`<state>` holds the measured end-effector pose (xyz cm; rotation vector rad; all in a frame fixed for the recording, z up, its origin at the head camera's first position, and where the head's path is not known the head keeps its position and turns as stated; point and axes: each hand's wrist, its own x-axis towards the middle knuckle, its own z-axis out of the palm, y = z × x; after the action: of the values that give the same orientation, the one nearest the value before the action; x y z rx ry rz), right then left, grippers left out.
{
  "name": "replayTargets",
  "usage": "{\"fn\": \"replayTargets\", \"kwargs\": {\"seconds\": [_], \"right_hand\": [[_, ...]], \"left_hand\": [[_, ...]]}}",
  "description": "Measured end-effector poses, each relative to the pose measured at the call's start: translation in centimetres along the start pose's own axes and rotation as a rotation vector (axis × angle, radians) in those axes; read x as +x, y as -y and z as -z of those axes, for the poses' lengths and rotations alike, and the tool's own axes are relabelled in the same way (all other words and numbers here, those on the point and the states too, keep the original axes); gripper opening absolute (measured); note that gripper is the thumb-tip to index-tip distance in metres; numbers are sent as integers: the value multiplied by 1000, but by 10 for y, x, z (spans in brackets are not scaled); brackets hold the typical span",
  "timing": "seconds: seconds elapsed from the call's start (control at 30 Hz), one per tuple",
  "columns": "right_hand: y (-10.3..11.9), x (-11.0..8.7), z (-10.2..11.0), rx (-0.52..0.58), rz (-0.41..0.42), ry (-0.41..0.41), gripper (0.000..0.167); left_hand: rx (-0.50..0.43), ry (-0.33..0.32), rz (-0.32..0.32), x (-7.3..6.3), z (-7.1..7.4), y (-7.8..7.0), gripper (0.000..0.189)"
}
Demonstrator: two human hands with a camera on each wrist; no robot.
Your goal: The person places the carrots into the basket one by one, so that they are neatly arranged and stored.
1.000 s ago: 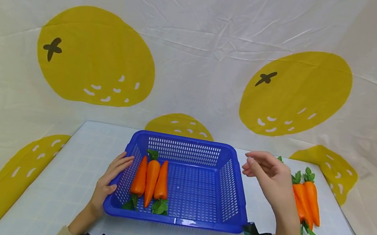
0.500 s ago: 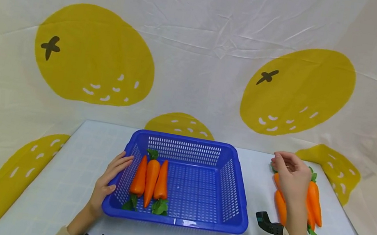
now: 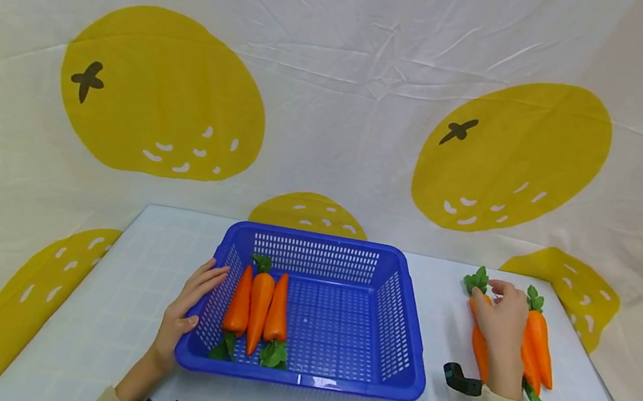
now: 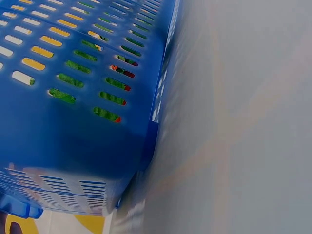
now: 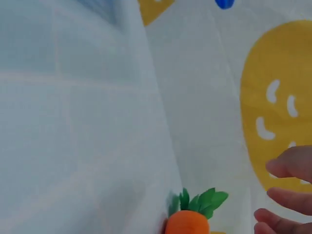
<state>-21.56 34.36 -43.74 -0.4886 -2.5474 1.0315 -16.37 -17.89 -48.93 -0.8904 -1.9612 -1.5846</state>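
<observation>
A blue plastic basket point(image 3: 323, 381) sits mid-table with three carrots point(image 3: 260, 300) lying side by side at its left. My left hand point(image 3: 183, 309) rests on the basket's left rim with fingers extended; the left wrist view holds only the basket's slotted wall point(image 4: 63, 134). Over at the right, my right hand point(image 3: 503, 325) is above the leftmost carrot point(image 3: 480, 348) of a group, thumb and fingers parted near its leafy top. In the right wrist view the fingers point(image 5: 292, 163) appear apart from the orange carrot point(image 5: 187, 224).
More carrots point(image 3: 539, 347) lie right of my right hand, partly hidden by it. The pale checked table point(image 3: 82, 331) ends at a white cloth point(image 3: 340, 126) printed with large yellow fruit shapes. Each wrist wears a black camera point(image 3: 460, 380).
My right hand has moved rightward from beside the basket to the carrots at the right, then lowered over the leftmost one. My left hand has stayed on the basket.
</observation>
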Motion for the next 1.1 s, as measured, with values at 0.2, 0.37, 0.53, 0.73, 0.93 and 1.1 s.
{"fn": "replayTargets", "kwargs": {"seconds": [0.2,0.37,0.53,0.73,0.93,1.1], "right_hand": [[-19,3,-9,-96,-71,99,60],[-28,3,-13,-132,-100,130,61],[-33,4,-18,-170,-79,132,57],[-39,6,-23,-229,-33,135,56],[-41,7,-29,-245,-31,124,54],[-40,7,-29,-224,-31,124,53]], "left_hand": [[0,-1,6,-1,0,0,55],[0,-2,16,-2,0,-1,55],[-2,-2,7,-2,-1,0,55],[-3,1,2,-1,0,1,54],[3,0,1,-1,0,1,55],[4,-3,4,-1,0,1,55]]}}
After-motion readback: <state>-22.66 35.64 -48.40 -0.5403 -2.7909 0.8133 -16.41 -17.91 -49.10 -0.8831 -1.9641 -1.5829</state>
